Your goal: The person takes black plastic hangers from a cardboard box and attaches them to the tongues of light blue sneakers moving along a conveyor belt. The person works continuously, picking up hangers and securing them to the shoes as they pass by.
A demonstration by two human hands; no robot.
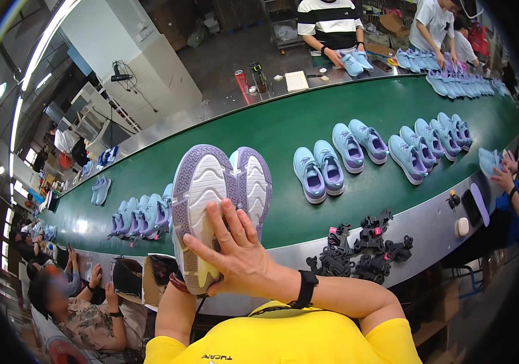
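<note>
A pair of light blue sneakers is raised in front of me over the near edge of the belt, their white and lavender soles facing me. My right hand lies against the soles with its fingers stretched and spread, mostly on the left shoe. The left forearm rises to the heel of that shoe; my left hand is hidden behind the pair, which it appears to support from there. A dark band circles my right wrist.
A green conveyor belt crosses in front, carrying sneaker pairs at right and left. Black plastic clamp-like parts lie on the near metal ledge. Co-workers sit at left and right; another person handles shoes across the belt.
</note>
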